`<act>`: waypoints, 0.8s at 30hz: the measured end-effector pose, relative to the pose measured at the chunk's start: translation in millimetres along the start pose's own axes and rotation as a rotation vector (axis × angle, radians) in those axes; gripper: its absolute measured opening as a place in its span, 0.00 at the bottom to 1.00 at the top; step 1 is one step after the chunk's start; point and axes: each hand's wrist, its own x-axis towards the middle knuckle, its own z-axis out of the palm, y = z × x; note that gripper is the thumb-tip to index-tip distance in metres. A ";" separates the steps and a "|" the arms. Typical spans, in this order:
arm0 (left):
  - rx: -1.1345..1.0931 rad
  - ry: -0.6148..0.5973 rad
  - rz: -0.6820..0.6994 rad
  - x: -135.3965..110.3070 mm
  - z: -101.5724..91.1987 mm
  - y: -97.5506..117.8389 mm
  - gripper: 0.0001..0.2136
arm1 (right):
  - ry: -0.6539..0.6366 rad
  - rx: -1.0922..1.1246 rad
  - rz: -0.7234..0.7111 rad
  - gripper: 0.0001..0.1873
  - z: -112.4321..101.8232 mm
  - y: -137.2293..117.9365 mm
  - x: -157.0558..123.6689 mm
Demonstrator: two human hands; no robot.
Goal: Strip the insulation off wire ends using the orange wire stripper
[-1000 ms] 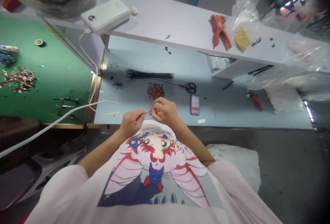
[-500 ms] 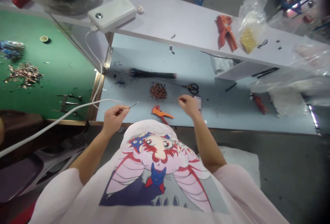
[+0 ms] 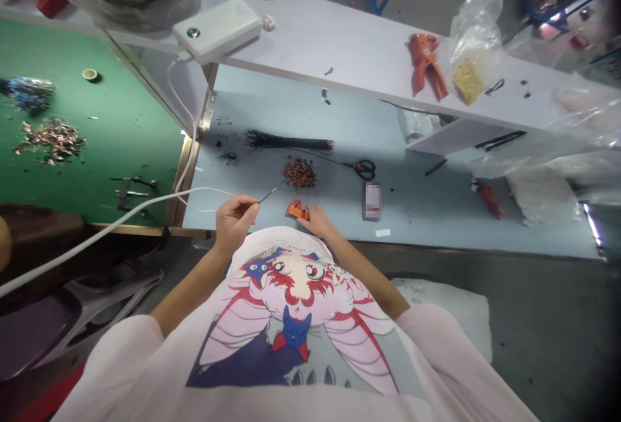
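Pinched in the fingers of my left hand [image 3: 236, 221] is a thin dark wire [image 3: 268, 195], its pale tip pointing up and to the right. My right hand [image 3: 317, 220] is closed over the handles of an orange wire stripper [image 3: 295, 210] at the front of the bench; its jaw end stays visible on the left. Just behind the stripper lies a pile of small copper-brown scraps [image 3: 299, 173]. A bundle of black wires [image 3: 291, 141] stretches across the bench beyond the pile. Black-handled scissors [image 3: 363, 169] rest right of it.
A phone [image 3: 372, 200] lies on the blue bench, right of my right hand. A white cable [image 3: 121, 213] crosses the left side, leading to a power bank [image 3: 218, 28] on the raised shelf. Another red hand tool [image 3: 427, 66] and a bag with yellow pieces [image 3: 468, 79] are on that shelf.
My right hand has moved left from beside the phone onto the wire stripper's handles, uncovering the phone. My left hand has shifted right with the wire.
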 end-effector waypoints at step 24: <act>-0.043 0.001 0.100 8.6 24.6 6.4 0.05 | -0.102 0.969 0.001 0.25 -58.3 -26.6 -33.3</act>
